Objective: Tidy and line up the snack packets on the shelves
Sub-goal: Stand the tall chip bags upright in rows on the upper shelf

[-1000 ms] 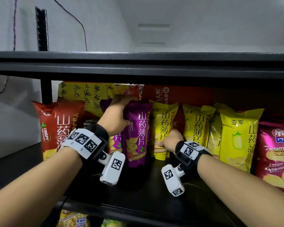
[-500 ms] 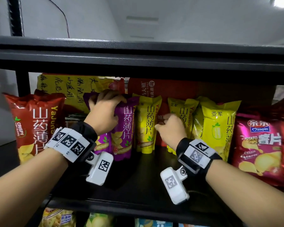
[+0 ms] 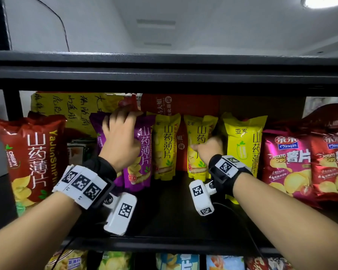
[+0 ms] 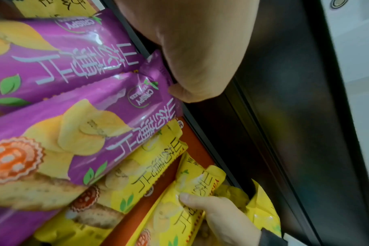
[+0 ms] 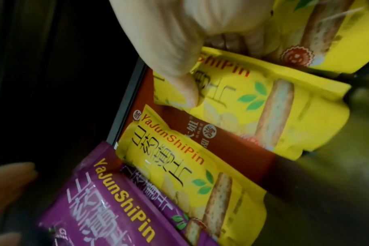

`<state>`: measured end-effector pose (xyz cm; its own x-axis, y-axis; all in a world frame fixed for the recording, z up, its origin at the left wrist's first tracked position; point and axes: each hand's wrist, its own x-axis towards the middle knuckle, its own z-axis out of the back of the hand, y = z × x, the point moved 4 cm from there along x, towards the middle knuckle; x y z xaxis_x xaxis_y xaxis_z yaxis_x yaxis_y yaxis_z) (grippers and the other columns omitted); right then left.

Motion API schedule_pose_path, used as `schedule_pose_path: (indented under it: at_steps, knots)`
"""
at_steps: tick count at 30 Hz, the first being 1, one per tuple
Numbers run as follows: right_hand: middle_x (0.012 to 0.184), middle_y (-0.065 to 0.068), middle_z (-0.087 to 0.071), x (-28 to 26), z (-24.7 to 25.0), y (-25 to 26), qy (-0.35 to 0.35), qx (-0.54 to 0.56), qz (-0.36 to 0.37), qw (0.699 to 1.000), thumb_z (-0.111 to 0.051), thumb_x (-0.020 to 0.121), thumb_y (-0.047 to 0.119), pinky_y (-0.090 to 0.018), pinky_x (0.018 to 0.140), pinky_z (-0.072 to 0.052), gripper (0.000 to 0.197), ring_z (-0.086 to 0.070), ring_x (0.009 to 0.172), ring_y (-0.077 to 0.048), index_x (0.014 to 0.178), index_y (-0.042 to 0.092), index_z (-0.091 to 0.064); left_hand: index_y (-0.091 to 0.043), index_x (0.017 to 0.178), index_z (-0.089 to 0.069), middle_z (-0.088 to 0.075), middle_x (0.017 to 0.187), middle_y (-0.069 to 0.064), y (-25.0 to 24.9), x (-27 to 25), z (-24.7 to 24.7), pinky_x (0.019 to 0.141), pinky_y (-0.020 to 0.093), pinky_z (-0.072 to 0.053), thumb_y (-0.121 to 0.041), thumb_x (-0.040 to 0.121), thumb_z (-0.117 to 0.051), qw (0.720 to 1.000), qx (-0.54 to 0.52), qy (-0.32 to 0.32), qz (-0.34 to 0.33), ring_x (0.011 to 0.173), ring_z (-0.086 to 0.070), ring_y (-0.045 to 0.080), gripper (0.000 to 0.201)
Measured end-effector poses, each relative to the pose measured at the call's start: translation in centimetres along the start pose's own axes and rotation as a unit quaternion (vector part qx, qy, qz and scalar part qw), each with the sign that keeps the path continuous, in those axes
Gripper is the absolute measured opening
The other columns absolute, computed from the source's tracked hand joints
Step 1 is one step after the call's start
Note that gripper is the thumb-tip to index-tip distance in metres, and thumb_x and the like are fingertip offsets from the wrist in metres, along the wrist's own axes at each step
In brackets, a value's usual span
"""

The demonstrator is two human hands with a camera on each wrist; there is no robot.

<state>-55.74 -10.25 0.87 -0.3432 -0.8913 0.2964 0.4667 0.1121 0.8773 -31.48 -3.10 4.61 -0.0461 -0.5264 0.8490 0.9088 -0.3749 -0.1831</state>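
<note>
Where the dark shelf board [image 3: 170,207] runs under a black upper beam [image 3: 168,75], white wall and ceiling show behind. Snack packets stand in a row: a red packet [image 3: 33,156] at left, pink potato chip bags [image 3: 289,164] at right. The left hand [image 3: 121,141] grips the top of a purple packet [image 3: 142,152]. The right hand [image 3: 209,151] pinches a yellow packet [image 3: 197,145], just beside another yellow packet [image 3: 165,147]. Bare board lies in front of the row.

A ceiling light [image 3: 324,1] glows above, and a dark cable [image 3: 61,26] apparently crosses the wall [image 3: 90,24].
</note>
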Motion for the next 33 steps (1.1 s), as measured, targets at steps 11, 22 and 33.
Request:
schedule_pose_path:
  at_steps: [11, 22, 33]
  knots:
    - [0.088, -0.007, -0.075, -4.5, 1.3, 0.9, 0.108, 0.065, 0.088, 0.988, -0.084, 0.068, 0.014, -0.038, 0.074, -0.058, 0.029, -0.071, 0.081, -0.024, 0.093, 0.006, -0.071, -0.013, 0.138, -0.046, -0.051, 0.132, -0.004, -4.6, -2.4, -1.0, 0.102, 0.026, -0.041, -0.024, 0.083, -0.079, 0.955, -0.285, 0.043, 0.07, 0.121, -0.05, 0.011, 0.065]
    - [0.109, -0.008, -0.074, -8.0, 3.2, 3.5, 0.231, 0.332, 0.089, 0.91, -0.071, 0.084, 0.032, -0.05, 0.097, -0.051, 0.036, -0.071, 0.103, -0.026, 0.115, 0.012, -0.068, -0.008, 0.103, -0.076, -0.078, 0.1, 0.01, -6.8, -2.6, -1.9, 0.086, 0.04, -0.06, -0.012, 0.089, -0.073, 0.804, -0.566, 0.084, 0.162, 0.096, -0.074, 0.03, 0.015]
    - [0.091, -0.032, -0.064, -7.4, 2.9, 3.6, 0.066, 0.229, 0.171, 0.956, -0.045, 0.073, 0.071, -0.062, 0.08, -0.052, 0.08, -0.066, 0.075, -0.036, 0.083, -0.008, -0.058, -0.003, 0.1, -0.076, -0.078, 0.098, 0.014, -6.4, -3.6, -1.6, 0.09, 0.057, -0.056, -0.01, 0.093, -0.068, 0.804, -0.566, 0.049, 0.176, 0.095, -0.073, 0.039, 0.013]
